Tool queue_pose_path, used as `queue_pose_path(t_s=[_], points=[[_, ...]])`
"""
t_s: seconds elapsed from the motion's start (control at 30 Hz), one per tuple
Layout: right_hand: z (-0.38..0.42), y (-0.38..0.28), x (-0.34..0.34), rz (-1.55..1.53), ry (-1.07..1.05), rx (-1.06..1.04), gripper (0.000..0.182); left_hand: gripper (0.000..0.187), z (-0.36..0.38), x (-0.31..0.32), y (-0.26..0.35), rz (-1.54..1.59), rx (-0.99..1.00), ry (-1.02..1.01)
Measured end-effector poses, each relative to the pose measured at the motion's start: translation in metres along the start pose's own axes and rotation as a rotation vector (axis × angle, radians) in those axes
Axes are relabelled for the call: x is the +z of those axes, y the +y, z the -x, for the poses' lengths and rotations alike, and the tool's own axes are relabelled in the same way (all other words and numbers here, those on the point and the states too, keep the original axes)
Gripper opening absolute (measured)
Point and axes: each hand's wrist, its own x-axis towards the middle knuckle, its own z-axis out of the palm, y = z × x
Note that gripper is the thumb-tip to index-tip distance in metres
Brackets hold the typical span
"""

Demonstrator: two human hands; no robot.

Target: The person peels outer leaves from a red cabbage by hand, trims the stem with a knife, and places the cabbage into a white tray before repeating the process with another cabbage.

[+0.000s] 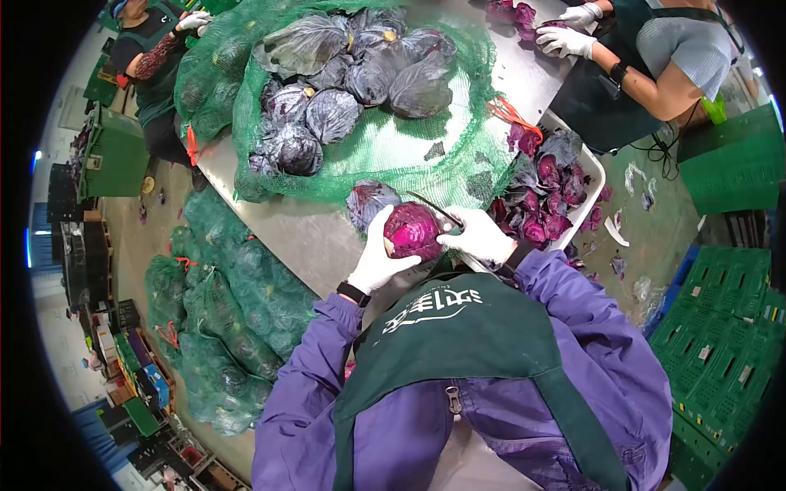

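Evidently steadied: cabbage between both hands

Left hand is clamped on the cabbage, nearside of the net, apparently to brace it. Right hand grips a knife, fingertips against the cabbage. Second cabbage, at the net's near edge, may crowd the blade. Cabbage pile lies on the net; tub of leaves stands right of it.

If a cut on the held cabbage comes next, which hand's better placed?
Probably right: the right hand holds the knife close to the cabbage, while the left hand cups the cabbage's opposite side.
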Motion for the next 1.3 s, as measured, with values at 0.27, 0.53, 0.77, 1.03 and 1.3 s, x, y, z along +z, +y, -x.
queue_pose_path(t_s=[0.27,0.53,0.77,1.03,1.3], points=[[-0.005,-0.021,0.016,0.394,0.171,-0.018,0.028,0.101,-0.005,0.033,0.002,-0.029,-0.098,0.340],[-0.014,0.083,-0.038,0.183,0.593,0.395,0.033,0.112,0.020,0.008,0.000,0.359,-0.094,0.284],[-0.014,0.021,0.019,0.022,0.344,-0.040,0.051,0.077,0.020,-0.009,0.018,1.002,-0.807,0.206],[0.010,-0.030,0.017,-0.147,-0.094,0.405,0.047,0.115,0.002,0.023,0.018,-0.332,0.116,0.385],[0.005,-0.025,0.022,0.175,0.232,0.005,0.061,0.111,-0.020,0.033,0.014,-0.667,0.251,0.253]])
